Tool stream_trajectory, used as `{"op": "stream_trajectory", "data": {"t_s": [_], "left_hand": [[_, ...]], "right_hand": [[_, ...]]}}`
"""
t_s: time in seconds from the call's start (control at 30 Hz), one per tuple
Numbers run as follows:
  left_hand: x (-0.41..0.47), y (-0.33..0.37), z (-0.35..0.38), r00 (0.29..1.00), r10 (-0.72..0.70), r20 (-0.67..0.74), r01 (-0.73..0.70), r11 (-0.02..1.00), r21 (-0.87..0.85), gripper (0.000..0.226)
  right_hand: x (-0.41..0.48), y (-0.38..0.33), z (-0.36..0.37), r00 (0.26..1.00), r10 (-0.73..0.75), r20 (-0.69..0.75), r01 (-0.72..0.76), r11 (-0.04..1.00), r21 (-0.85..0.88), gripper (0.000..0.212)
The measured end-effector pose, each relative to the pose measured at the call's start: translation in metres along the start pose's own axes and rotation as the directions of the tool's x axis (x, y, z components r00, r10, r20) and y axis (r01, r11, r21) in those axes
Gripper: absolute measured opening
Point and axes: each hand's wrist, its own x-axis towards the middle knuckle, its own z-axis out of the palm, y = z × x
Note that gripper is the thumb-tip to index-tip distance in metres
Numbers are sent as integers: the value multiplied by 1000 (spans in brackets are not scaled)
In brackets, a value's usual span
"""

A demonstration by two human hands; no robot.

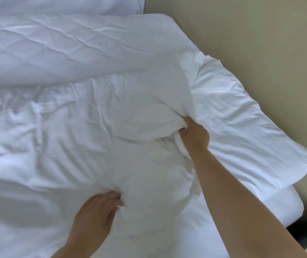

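Observation:
A rumpled white sheet covers the bed. In the middle lies a bulky white piece of bedding, folded over itself. My right hand reaches out to its right side and grips a bunched fold of it, fingers curled into the cloth. My left hand lies near the front, fingers together with their tips tucked against a crease of the white fabric; whether it pinches the cloth is unclear.
A quilted white duvet lies across the back of the bed. A white pillow lies at the bed's right edge. A beige wall runs along that edge. A mattress corner shows at lower right.

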Motion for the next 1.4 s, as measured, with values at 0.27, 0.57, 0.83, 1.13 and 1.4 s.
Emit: {"op": "stream_trajectory", "data": {"t_s": [0.27, 0.57, 0.83, 1.13, 1.4], "left_hand": [[88, 73, 34, 967, 178, 184, -195, 977, 81, 99], [96, 80, 75, 889, 292, 353, -348, 931, 105, 44], [89, 90, 54, 805, 524, 278, -536, 844, -38, 38], [151, 56, 56, 930, 331, 159, -352, 926, 135, 50], [169, -36, 52, 991, -88, 100, 47, 934, 355, 64]], "right_hand": [[-28, 154, -87, 614, 789, -1, -473, 370, 800, 31], [-29, 181, -96, 591, 794, 143, -378, 117, 918, 57], [-29, 208, -108, 385, 896, -220, -283, 341, 896, 43], [33, 161, -49, 971, -84, -226, -11, 921, -390, 76], [87, 174, -60, 754, 606, -254, -648, 750, -136, 60]]}}
